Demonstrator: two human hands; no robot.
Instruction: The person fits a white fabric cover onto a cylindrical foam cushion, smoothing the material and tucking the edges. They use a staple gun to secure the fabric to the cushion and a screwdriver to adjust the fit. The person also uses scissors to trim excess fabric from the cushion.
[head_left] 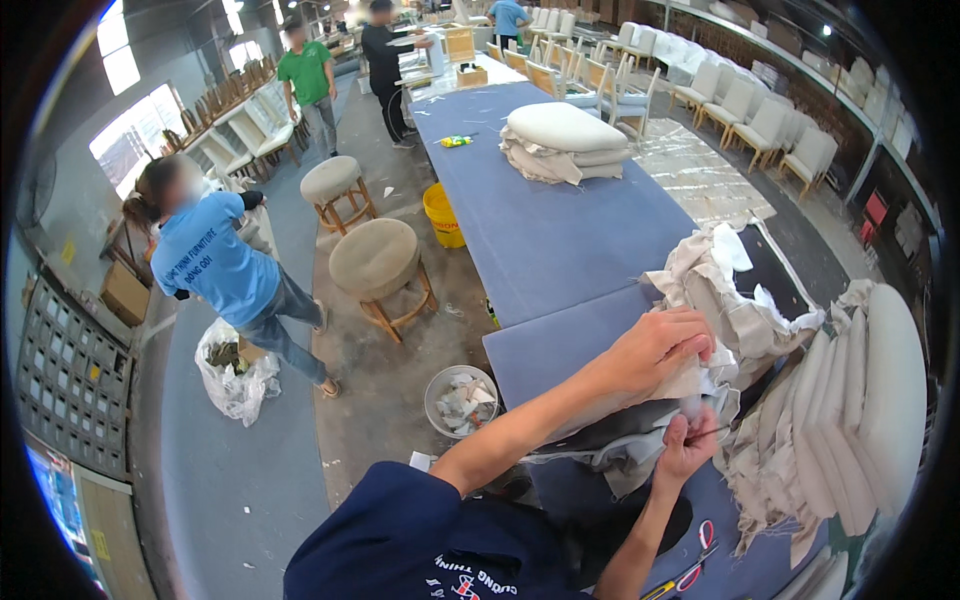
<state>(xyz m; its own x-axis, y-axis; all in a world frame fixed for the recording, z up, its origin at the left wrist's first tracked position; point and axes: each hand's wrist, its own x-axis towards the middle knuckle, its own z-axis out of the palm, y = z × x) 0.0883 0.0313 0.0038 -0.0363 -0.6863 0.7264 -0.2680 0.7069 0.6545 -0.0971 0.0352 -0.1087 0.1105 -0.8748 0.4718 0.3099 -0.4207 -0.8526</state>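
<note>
My left hand (668,350) is closed on the beige fabric (690,275) of a loose upholstery cover, lifting its edge above the table. Below it, my right hand (684,446) is closed in a pinch, with a thin dark rod-like tool (712,431) sticking out past the fingers. White stuffing (692,405) shows between the two hands. Red-and-white-handled scissors (706,540) lie on the table near my right forearm. Against the work on the right leans a stack of beige padded cushions (850,400) with frayed fabric edges.
The blue-topped table (560,250) carries a cushion pile (565,130) farther off. A scrap bucket (461,402), a yellow bucket (443,215) and round stools (376,260) stand left of it. A person in light blue (215,255) works at the left; chairs (770,130) line the far right.
</note>
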